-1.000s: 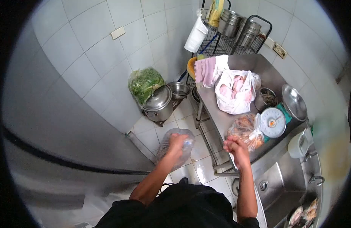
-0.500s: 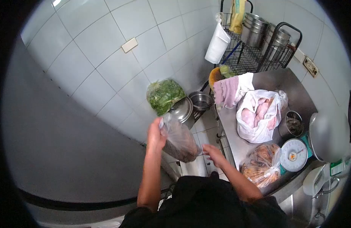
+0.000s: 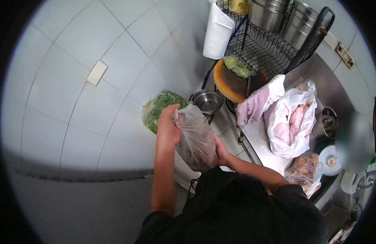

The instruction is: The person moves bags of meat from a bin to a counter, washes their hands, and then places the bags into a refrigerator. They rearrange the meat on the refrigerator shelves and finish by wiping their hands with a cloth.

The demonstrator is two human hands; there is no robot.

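Note:
A clear plastic bag (image 3: 196, 138) with brownish-pink contents, whose kind I cannot make out, hangs in front of my body. My left hand (image 3: 168, 124) is closed round its gathered neck. Against the bag's lower right side lies my right hand (image 3: 221, 149), cupping it, its fingers partly hidden behind the plastic. Just beyond my left hand is a bag of leafy greens (image 3: 161, 106), partly covered by the hand and the held bag. A steel pot (image 3: 207, 101) stands to the right of the greens.
On the steel counter (image 3: 259, 148) at right sit a white bag of raw meat (image 3: 289, 126), a tied bag of brown food (image 3: 305, 173), a dial scale (image 3: 330, 160) and a towel (image 3: 257, 101). A wire rack (image 3: 261, 44) holds steel pots. A round board (image 3: 228, 83) stands near it.
My right hand has moved left and now touches the bag. The bag has been raised nearer and covers the pot lid. The view has shifted.

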